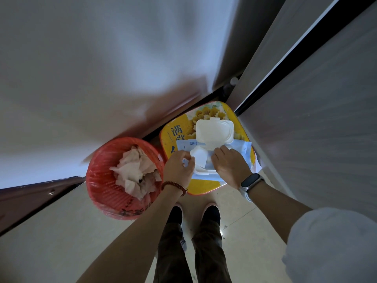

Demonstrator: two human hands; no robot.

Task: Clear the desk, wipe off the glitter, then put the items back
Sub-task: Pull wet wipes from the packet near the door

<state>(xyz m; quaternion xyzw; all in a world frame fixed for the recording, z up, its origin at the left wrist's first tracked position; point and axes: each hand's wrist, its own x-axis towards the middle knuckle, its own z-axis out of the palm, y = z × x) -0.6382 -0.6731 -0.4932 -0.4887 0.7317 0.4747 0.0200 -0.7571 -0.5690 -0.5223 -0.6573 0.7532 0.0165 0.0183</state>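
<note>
A blue pack of wet wipes [239, 147] lies on a yellow tin box [206, 183] on the floor, its white flip lid [214, 130] standing open. A white wipe [199, 155] sticks up out of the opening. My left hand [178, 168], with a bead bracelet at the wrist, pinches the wipe's left edge. My right hand [230, 165], with a watch on the wrist, rests flat on the pack to the right of the opening.
A red mesh waste basket [98, 180] full of crumpled used tissues stands just left of the tin. A white wall runs behind, a grey door or cabinet panel [316, 129] stands close on the right. My feet are on the tiled floor below.
</note>
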